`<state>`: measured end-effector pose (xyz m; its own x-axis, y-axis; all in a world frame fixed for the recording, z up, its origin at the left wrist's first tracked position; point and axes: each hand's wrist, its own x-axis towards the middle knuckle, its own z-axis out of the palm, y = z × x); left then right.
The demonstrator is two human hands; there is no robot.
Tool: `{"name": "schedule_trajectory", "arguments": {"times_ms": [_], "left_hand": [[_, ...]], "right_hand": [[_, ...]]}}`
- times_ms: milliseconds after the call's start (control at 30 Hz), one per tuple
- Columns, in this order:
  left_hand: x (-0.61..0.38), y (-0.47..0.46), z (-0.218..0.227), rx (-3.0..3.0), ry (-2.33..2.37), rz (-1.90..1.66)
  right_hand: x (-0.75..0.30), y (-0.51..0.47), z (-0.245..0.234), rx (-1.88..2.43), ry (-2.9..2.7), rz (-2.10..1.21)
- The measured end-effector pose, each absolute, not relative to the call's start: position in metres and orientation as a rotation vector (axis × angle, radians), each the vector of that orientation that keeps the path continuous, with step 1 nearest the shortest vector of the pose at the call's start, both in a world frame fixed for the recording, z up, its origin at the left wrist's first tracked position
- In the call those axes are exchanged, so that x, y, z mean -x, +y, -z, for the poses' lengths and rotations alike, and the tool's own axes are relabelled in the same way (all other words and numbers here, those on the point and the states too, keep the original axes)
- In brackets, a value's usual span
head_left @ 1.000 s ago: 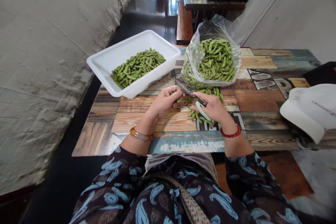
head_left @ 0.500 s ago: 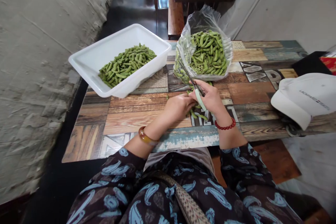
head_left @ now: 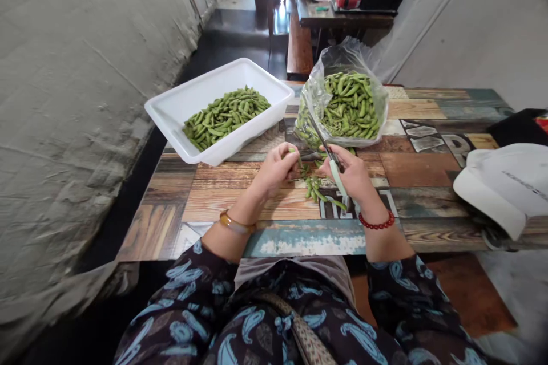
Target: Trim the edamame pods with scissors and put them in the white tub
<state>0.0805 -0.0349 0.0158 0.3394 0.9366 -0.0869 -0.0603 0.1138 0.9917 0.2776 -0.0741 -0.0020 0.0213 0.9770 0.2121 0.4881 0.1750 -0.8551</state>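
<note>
My left hand [head_left: 278,166] is closed around a green soybean pod [head_left: 292,151], raised a little above the table. In my right hand [head_left: 351,174] are scissors [head_left: 338,178] with pale green handles, their blades pointing away toward the plastic bag. Loose pods and trimmings [head_left: 314,189] lie on the table between my hands. Behind my right hand, a clear plastic bag [head_left: 314,82] stands open, full of soybean pods [head_left: 353,105]. To the left, a white plastic tub [head_left: 171,131] holds a heap of pods [head_left: 231,114].
The wood-patterned table [head_left: 222,205] carries a white cap [head_left: 500,182] at the right, with a black box [head_left: 514,130] behind it. A rough grey wall [head_left: 77,68] runs along the left. Farther off stand a bench [head_left: 299,48] and another table [head_left: 325,21] with things on it.
My left hand has moved left and away from the scissors, with a pod in its fingers. My right hand still holds the scissors. The view has tilted up slightly.
</note>
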Motion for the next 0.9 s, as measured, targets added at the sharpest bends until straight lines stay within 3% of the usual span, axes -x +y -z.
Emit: {"name": "schedule_trajectory", "arguments": {"times_ms": [300,900], "left_hand": [[-0.073,-0.031,-0.023,-0.727,0.688,-1.126],[-0.088,-0.044,-0.01,-0.821,0.627,-1.033]], "right_hand": [[-0.271,-0.077,0.004,1.338,-1.9,-0.468],[-0.27,-0.075,0.013,1.342,-1.978,-0.369]]}}
